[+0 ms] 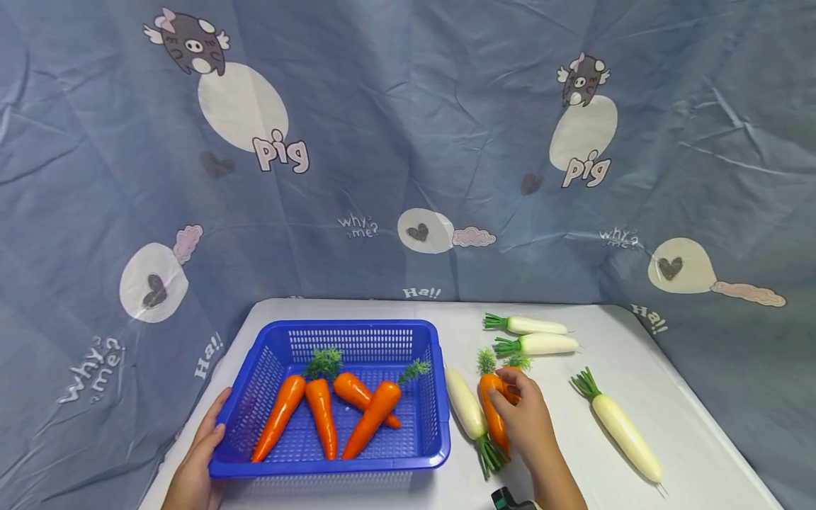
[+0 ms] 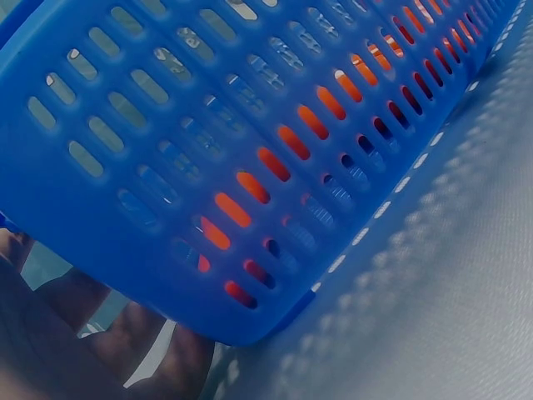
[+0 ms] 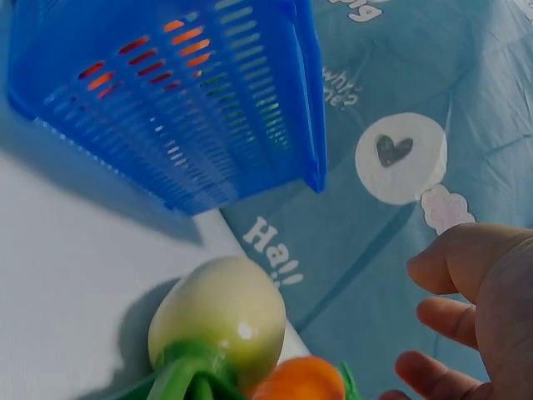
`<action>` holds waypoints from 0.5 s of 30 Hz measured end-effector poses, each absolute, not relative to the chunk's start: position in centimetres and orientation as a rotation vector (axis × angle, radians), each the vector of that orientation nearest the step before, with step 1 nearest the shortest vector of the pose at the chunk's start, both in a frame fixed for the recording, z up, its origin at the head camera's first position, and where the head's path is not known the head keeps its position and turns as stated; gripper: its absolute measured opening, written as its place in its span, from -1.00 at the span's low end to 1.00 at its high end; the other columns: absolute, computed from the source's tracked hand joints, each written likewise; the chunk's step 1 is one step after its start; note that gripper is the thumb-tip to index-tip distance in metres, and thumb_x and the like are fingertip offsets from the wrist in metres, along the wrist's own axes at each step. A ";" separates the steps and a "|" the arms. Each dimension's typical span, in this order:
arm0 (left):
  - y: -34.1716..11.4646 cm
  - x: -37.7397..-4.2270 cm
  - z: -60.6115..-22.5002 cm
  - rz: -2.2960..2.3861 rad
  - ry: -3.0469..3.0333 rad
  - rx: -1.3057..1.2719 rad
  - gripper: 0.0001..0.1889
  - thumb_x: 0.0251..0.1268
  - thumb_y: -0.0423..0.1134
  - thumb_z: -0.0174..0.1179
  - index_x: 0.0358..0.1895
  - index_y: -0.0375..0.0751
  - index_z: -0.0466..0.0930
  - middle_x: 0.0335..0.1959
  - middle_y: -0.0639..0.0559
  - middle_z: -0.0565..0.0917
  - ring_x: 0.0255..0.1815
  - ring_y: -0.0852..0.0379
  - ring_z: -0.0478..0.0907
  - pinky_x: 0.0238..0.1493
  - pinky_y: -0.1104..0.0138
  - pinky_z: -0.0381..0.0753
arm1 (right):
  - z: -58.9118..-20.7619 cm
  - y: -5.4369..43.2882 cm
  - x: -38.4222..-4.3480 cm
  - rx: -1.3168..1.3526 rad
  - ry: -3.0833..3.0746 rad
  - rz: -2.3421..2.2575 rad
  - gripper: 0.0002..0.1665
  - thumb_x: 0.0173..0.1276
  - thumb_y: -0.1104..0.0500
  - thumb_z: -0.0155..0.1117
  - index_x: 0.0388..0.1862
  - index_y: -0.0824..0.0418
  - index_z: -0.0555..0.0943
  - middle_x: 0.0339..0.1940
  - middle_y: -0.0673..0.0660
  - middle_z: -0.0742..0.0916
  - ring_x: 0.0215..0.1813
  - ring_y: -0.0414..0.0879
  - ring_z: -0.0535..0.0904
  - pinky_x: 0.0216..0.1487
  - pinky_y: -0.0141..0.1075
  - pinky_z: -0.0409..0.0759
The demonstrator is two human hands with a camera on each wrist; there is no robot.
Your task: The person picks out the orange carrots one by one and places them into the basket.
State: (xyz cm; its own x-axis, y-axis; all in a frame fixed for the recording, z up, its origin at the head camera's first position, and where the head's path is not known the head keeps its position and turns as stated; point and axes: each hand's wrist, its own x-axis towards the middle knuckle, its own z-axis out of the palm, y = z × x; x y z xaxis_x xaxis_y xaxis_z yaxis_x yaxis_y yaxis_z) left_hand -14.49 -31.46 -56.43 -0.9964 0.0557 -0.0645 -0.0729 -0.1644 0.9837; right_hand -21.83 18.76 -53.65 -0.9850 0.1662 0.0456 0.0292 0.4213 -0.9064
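My left hand (image 1: 199, 453) grips the left side of a blue plastic basket (image 1: 328, 466), its fingers at the basket's corner in the left wrist view. Several orange carrots lie in the basket, among them a carrot (image 1: 321, 414) with a green top. Right of the basket, my right hand (image 1: 529, 418) reaches over two more carrots. The nearer carrot (image 1: 491, 397) shows beside the thumb; the other carrot (image 1: 512, 389) is partly hidden by the fingers. In the right wrist view the thumb and fingers are spread with nothing between them. A white radish (image 1: 467, 404) lies between basket and carrots.
Two white radishes, a rear radish (image 1: 535, 325) and a front radish (image 1: 550, 344), lie at the back of the white table (image 1: 676, 418). Another radish (image 1: 627, 439) lies at the right. A blue printed cloth (image 1: 357, 177) hangs behind. A dark device (image 1: 506, 500) sits at my right wrist.
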 end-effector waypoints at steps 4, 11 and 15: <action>-31.5 -14.5 -56.4 2.345 1.965 -0.014 -0.39 0.77 0.01 -0.41 0.73 0.35 -0.32 0.61 0.25 -0.07 0.26 0.59 0.38 0.13 0.47 0.53 | -53.8 19.2 -21.5 -0.205 -2.574 1.569 -0.50 0.49 0.16 0.34 0.34 0.26 0.56 0.40 0.35 0.46 0.42 0.29 0.39 0.42 0.23 0.41; -31.4 -14.6 -56.4 2.389 1.933 0.064 -0.39 0.77 -0.02 -0.39 0.73 0.31 -0.32 0.58 0.24 -0.02 0.28 0.56 0.41 0.16 0.44 0.55 | -54.0 19.9 -21.3 -0.320 -2.621 1.474 -0.47 0.49 0.10 0.32 0.37 0.22 0.56 0.46 0.47 0.34 0.46 0.47 0.30 0.33 0.33 0.43; -31.4 -14.6 -56.5 2.381 1.944 0.045 -0.38 0.77 -0.01 -0.38 0.73 0.30 -0.31 0.59 0.24 -0.04 0.27 0.57 0.40 0.16 0.45 0.54 | -54.4 20.4 -21.3 -0.324 -2.649 1.459 -0.42 0.47 0.14 0.33 0.41 0.27 0.50 0.48 0.51 0.29 0.45 0.51 0.31 0.34 0.34 0.43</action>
State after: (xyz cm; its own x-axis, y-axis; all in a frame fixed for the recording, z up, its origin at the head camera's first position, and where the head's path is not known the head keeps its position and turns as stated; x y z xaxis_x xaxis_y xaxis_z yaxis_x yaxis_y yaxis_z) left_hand -14.58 -31.41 -56.47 -0.9973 0.0708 -0.0197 -0.0335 -0.1987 0.9795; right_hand -21.27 20.41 -54.37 -0.9724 0.2330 -0.0150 0.1372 0.5182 -0.8442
